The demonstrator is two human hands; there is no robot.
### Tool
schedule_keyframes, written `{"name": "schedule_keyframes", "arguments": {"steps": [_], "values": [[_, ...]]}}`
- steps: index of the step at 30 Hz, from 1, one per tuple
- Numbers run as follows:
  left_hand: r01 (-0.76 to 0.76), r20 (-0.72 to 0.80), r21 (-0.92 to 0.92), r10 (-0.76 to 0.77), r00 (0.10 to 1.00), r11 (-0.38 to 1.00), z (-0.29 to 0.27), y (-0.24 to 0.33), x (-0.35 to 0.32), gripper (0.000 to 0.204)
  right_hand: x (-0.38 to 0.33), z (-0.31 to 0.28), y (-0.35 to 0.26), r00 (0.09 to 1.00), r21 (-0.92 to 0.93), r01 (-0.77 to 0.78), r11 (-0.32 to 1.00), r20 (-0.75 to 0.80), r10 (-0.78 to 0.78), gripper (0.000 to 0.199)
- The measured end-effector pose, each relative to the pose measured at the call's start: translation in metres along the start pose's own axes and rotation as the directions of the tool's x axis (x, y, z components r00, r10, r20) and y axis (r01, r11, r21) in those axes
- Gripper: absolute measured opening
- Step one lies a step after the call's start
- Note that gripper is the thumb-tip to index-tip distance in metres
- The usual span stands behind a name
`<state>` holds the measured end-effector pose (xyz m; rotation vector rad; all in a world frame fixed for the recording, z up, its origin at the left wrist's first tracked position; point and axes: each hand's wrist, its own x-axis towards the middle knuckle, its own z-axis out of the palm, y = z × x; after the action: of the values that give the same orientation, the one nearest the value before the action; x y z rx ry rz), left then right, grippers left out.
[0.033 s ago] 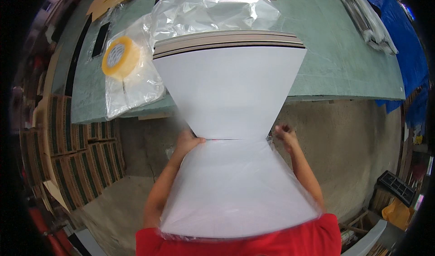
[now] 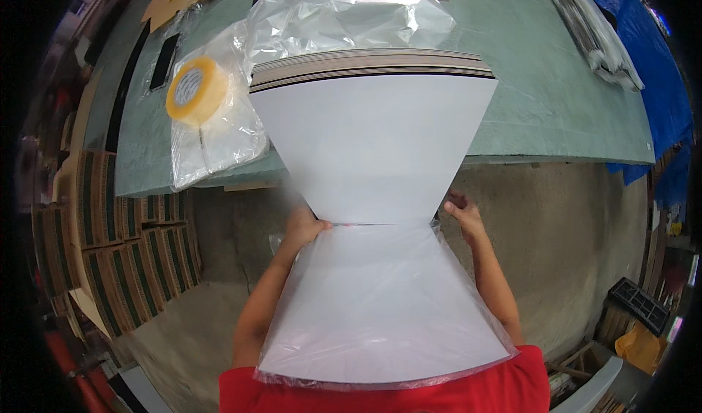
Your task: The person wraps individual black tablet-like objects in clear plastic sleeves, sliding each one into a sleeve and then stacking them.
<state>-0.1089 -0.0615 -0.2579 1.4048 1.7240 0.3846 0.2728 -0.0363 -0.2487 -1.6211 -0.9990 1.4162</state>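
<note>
Risen slightly, our right hand (image 2: 466,214) sits beside the white sheet (image 2: 373,135) mid-frame, grip unclear; our left hand (image 2: 301,230) clamps the clear plastic bag (image 2: 387,307).

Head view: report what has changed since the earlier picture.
The right hand has shifted slightly up the picture, beside the stack. No grip visibly changed. The left hand, nearer bag, stack and tape look as before.
</note>
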Motion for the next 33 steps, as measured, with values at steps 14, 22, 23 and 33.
{"name": "schedule_keyframes", "arguments": {"steps": [14,22,23,33], "values": [[-0.028,-0.026,0.034,0.029,0.999,0.999,0.000,0.034,0.013,0.043,0.010,0.049,-0.058,0.954,-0.050,0.095,0.994,0.291,-0.077,0.055],[-0.056,-0.185,0.063,0.066,0.980,0.996,-0.127,0.107,-0.040,0.031,-0.083,-0.006,-0.260,0.768,-0.175,0.610,0.773,0.373,-0.521,0.027],[-0.110,-0.071,0.051,0.113,0.991,0.993,-0.144,0.137,-0.055,0.026,-0.122,0.023,-0.280,0.790,0.421,0.524,0.740,0.084,-0.607,0.011],[-0.509,0.744,0.171,0.229,0.628,0.844,-0.128,0.235,-0.097,0.037,-0.169,0.052,-0.320,0.069,0.834,0.496,0.242,0.240,-0.968,0.006]]}}
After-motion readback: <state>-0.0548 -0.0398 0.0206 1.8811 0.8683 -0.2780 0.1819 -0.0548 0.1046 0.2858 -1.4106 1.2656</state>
